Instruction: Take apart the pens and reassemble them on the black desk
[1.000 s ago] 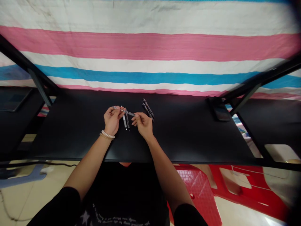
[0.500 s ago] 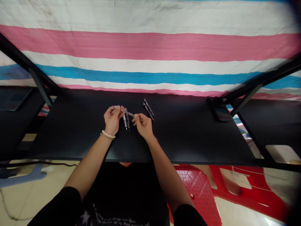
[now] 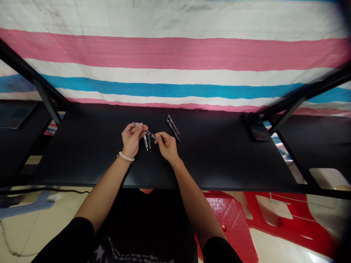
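Note:
Above the black table, my left hand [image 3: 131,138] pinches one end of a slim pen [image 3: 150,134], its fingers partly covering it. A thin clear or silvery tip pokes out past the thumb side. The pen's darker end is gripped between the thumb and fingers of my right hand [image 3: 167,147]. Just beneath the held pen lie a white pen [image 3: 146,143] and a dark grey pen [image 3: 149,143], side by side, upper parts hidden by my left hand. Two more dark pens [image 3: 173,128] rest together beyond my right hand.
The black tabletop [image 3: 219,157] reaches from frame to frame. A dark phone-like object [image 3: 257,129] lies at its right end. Striped cloth [image 3: 175,53] hangs behind. Below the front edge stands a red plastic stool [image 3: 230,223].
My left hand has shifted slightly to the right along the pen. The thin silvery stretch between my hands shows less than before. The pens on the table have not moved.

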A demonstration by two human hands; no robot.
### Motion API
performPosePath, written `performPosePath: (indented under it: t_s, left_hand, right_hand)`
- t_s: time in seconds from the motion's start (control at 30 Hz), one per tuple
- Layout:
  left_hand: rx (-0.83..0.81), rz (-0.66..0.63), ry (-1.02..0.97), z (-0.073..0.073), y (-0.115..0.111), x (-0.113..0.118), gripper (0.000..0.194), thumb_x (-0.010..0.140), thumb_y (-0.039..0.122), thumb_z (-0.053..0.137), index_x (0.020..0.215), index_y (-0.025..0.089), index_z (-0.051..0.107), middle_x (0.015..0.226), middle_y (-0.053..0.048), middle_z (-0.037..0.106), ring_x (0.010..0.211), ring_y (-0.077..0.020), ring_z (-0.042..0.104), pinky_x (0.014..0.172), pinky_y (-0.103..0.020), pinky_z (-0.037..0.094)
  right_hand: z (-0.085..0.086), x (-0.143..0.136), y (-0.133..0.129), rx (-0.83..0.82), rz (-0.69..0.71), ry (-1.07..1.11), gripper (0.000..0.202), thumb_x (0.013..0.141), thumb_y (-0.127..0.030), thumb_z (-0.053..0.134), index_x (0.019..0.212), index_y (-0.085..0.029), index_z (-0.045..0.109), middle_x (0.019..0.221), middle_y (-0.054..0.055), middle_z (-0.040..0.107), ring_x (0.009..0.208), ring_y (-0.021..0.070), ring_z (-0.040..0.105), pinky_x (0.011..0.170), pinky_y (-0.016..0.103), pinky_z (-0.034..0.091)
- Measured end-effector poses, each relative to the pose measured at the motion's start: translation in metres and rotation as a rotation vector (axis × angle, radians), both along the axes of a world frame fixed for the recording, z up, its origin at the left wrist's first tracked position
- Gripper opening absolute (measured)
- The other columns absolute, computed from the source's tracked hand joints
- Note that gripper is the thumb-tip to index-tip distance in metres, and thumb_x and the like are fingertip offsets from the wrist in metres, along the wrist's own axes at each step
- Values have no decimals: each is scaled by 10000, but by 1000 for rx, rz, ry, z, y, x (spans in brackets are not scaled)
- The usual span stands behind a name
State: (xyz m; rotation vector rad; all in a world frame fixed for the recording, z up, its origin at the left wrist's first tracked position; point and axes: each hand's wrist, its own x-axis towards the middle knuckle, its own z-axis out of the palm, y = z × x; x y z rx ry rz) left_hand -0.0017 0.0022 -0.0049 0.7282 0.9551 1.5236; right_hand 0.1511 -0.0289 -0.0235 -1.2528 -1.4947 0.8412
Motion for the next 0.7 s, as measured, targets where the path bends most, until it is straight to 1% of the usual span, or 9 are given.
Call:
performPosePath:
  t_s: [0.07,0.13,0.2,0.27,0.4,0.47,0.53,0.63,0.7]
  left_hand:
    - [10,19,5,0,0,0,378,699,413,899,859,170,657,865,-52,765,814,-159,759,737,-252,599]
    - [9,21,4,1,-1,0,377,695,411,902,852,172,655,852,-48,763,803,-158,758,722,-248,600]
    - [-2,-2,3,2,-1,0,381,692,407,905,849,173,648,835,-42,760,788,-155,756,686,-233,595]
    - [-7,-30,3,3,-1,-1,389,686,413,908,850,174,648,822,-36,756,777,-152,755,662,-219,590]
    - [-2,-73,10,5,-1,-2,400,682,432,908,852,183,645,841,-37,752,785,-156,754,663,-220,588]
    - [-1,-92,12,5,-1,-2,405,693,448,900,862,190,636,865,-39,754,808,-163,756,678,-229,586]
    - [12,-88,26,4,-1,-1,416,716,486,875,912,202,644,906,-48,763,827,-173,758,707,-251,589]
    - [50,-59,91,-1,0,1,446,788,575,782,1030,217,672,1014,-83,771,854,-187,758,759,-288,591]
    - [66,-19,173,-7,2,0,435,828,584,736,1046,209,695,1040,-96,762,870,-186,747,764,-280,577]
  right_hand:
    - [-1,-1,0,6,23,4,339,984,-496,528,966,-209,708,731,18,668,637,160,619,619,278,471]
    - [-1,-1,-1,14,28,-43,348,989,-494,513,971,-209,713,701,9,644,617,158,600,620,280,458]
    - [0,0,-1,20,9,-105,399,1008,-504,465,906,-207,711,633,-5,582,575,151,551,599,279,422]
    - [2,1,-1,14,-9,-122,459,1016,-535,433,840,-202,694,596,-14,526,554,144,511,580,276,386]
    - [6,3,-1,-31,14,-70,555,999,-635,406,782,-195,666,580,-21,464,551,134,463,542,260,349]
    - [6,2,0,-43,28,-38,570,986,-665,413,779,-194,660,578,-22,463,558,135,456,535,256,352]
    - [6,1,1,-45,17,-15,546,981,-659,430,799,-198,658,585,-21,490,554,136,462,538,256,364]
    - [6,3,2,-7,-81,-41,458,1002,-578,439,849,-210,664,628,-10,561,553,141,502,573,266,400]
    - [5,9,3,49,-206,-101,387,1012,-499,441,897,-215,678,687,10,616,597,158,557,629,280,438]
